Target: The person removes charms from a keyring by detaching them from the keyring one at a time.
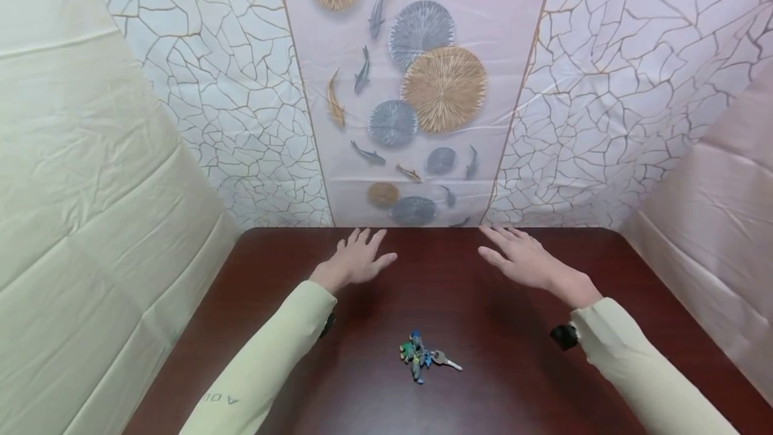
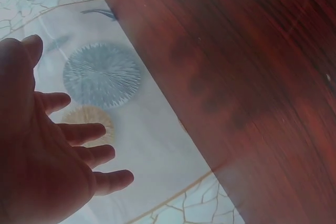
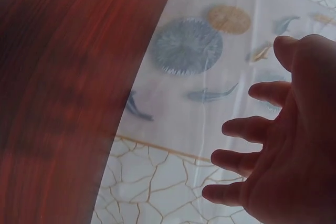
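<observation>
A key [image 1: 447, 360] lies on the dark red-brown table, joined to a bunch of small figure charms [image 1: 417, 356] in grey, green and blue. Beyond it and to the left, my left hand [image 1: 355, 260] is held over the table with fingers spread and nothing in it. My right hand [image 1: 524, 259] mirrors it on the other side, palm down and fingers straight. Each wrist view shows an empty palm, the left hand [image 2: 58, 156] and the right hand [image 3: 283, 145], with the fingers apart. Both hands are well away from the key.
The table [image 1: 272, 267] ends at a patterned curtain [image 1: 386, 72] with fish and round leaf prints. Cream cloth [image 1: 109, 186] hangs along the left side and another cloth [image 1: 712, 220] along the right. Dark bands sit at both cuffs.
</observation>
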{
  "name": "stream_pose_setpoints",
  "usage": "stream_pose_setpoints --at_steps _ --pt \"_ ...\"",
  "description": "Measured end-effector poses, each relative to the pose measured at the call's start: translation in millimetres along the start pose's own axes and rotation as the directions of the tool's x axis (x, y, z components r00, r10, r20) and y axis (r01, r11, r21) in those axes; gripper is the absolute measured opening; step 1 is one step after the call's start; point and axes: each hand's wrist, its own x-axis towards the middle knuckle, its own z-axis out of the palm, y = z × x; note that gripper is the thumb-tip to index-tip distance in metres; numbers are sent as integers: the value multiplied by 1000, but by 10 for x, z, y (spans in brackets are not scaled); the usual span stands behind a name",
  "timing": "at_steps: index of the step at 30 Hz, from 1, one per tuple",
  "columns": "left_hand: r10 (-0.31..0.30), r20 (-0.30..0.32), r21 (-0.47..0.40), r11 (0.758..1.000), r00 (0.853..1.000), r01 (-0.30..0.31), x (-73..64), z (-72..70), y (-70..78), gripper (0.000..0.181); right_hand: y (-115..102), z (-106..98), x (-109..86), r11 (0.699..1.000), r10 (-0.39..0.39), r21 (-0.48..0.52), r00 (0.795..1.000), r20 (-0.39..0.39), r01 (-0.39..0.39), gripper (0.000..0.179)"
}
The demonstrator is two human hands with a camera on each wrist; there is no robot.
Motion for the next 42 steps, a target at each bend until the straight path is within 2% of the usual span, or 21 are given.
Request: stream_pose_setpoints --at_steps 7,17,29,37,42 --pt "37 15 -34 999 999 -37 -105 78 82 71 -157 156 21 997 -18 79 1000 -1 18 62" --pt "85 8 -90 992 996 -84 -275 222 222 70 -322 306 -4 974 6 224 1000 -2 -6 62" --pt "121 -8 -172 978 993 -121 -382 386 328 74 -407 473 -82 948 74 309 997 26 -79 54" --pt "160 13 -217 964 987 -153 -447 477 463 74 -540 608 -113 953 2 303 999 52 -18 44" --pt "170 42 -227 961 985 -157 -504 512 509 72 -596 688 -74 951 -89 302 993 82 60 40"
